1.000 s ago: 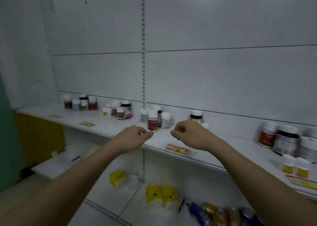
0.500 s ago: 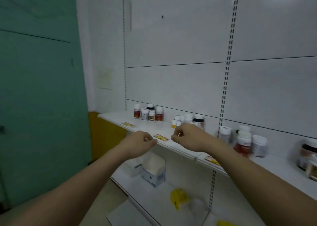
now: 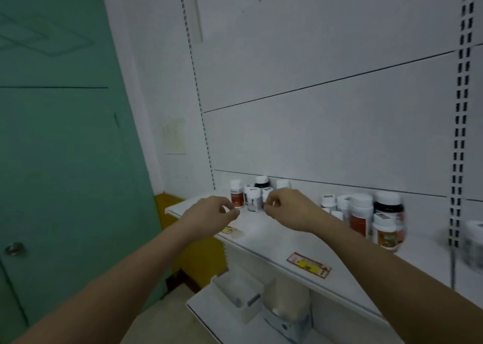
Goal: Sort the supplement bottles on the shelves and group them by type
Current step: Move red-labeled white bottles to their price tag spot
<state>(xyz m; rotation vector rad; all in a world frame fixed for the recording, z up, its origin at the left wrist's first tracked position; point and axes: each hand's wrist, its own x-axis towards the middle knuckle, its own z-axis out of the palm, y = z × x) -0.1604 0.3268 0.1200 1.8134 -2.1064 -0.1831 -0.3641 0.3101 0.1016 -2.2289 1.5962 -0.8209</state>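
Empty, curled hands (image 3: 287,210) hover before shelf bottles (image 3: 252,199).

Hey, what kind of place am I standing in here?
Probably a small shop or pharmacy stockroom: white slotted retail shelving, clusters of supplement bottles and price tags on the shelf edge.
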